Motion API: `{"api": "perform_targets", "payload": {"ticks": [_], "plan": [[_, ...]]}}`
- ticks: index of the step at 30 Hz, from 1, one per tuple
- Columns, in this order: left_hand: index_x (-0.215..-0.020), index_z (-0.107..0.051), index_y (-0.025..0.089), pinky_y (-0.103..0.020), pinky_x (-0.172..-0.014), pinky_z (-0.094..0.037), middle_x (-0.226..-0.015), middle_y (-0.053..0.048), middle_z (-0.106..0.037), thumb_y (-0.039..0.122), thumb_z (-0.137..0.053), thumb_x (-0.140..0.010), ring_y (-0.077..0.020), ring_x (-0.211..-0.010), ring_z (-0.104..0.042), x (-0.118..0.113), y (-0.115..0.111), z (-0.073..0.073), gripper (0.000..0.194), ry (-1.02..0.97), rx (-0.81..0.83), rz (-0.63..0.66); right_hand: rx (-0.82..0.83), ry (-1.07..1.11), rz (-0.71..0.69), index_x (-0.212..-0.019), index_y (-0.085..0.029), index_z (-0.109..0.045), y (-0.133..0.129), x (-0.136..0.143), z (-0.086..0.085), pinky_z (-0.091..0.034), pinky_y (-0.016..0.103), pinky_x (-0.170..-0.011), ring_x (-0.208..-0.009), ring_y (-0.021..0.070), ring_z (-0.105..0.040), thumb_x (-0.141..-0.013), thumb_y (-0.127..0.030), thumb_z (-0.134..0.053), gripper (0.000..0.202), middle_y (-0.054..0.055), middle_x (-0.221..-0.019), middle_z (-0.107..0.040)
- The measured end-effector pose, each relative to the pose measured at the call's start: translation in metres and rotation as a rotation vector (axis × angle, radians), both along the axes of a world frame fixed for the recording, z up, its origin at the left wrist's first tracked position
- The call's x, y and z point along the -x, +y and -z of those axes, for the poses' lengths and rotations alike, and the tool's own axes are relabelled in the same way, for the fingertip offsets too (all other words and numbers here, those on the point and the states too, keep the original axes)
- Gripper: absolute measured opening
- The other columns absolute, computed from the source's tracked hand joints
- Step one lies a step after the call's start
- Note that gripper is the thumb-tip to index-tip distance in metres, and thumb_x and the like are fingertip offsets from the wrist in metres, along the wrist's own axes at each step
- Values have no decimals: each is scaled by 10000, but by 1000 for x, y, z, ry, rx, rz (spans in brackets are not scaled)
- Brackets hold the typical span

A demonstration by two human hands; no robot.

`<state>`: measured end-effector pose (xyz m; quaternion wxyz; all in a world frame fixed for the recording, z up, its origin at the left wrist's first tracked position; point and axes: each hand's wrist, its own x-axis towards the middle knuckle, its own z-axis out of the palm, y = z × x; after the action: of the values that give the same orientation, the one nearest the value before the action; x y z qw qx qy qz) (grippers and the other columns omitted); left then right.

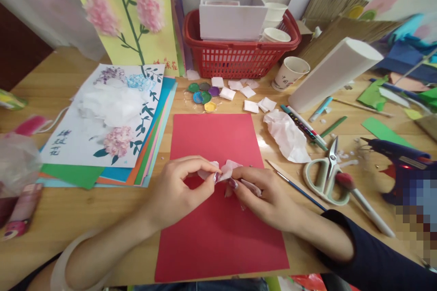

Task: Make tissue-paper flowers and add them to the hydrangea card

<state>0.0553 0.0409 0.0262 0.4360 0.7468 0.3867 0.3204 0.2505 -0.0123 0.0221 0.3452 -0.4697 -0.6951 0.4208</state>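
Over a red sheet of paper (218, 241) on the wooden table, both hands meet around a small piece of thin white-pink tissue paper (229, 169). My left hand (186, 186) pinches the tissue's left part between thumb and forefinger. Its right part is held by my right hand (268, 191), whose thumb and forefinger press together. More folded tissue shows among the fingers of that hand. Crumpled tissue (287, 135) lies just right of the red sheet. Beyond the sheet's far edge are several small folded white squares (251, 106) and small paint pots (205, 97).
At left, a flower picture (85, 145) tops coloured sheets. A red basket (235, 60) stands behind, near a paper cup (290, 72) and a white roll (334, 75). Scissors (326, 175), a brush (365, 202) and a glue gun (398, 159) lie at right.
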Motion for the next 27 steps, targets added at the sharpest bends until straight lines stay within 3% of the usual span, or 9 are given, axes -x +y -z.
{"api": "perform_targets", "payload": {"ticks": [7,14,22,27], "plan": [[-808,-732,197,-214,-775,-548,-847,-4,-757,127,-644,-792,-131,-808,-706,-1,-2,3,114,14,-68,-15,14,12,8,-865,-140,-647,0,1,2,-418,191,-510,-522,85,-521,-919,-139,-461,194,2,-657,-605],[-791,-704,182,-216,-696,-546,-827,-16,-730,122,-601,-784,-138,-770,-688,2,0,2,119,-43,46,-39,60,42,8,-966,-162,-676,-1,-1,5,-419,183,-511,-512,81,-530,-910,-129,-469,217,-18,-639,-610],[-783,-685,181,-239,-731,-552,-813,-17,-732,255,-686,-752,-164,-802,-698,0,10,5,81,-281,388,-326,114,-43,139,-734,-159,-596,0,-1,3,-356,190,-475,-497,86,-478,-851,-186,-475,170,-18,-588,-576],[-840,-696,178,-247,-760,-525,-808,-3,-718,322,-727,-753,-143,-778,-673,3,22,16,171,-511,453,-500,55,-195,244,-638,-173,-537,6,-4,1,-312,197,-465,-476,85,-412,-793,-184,-444,182,-42,-518,-470]]}}
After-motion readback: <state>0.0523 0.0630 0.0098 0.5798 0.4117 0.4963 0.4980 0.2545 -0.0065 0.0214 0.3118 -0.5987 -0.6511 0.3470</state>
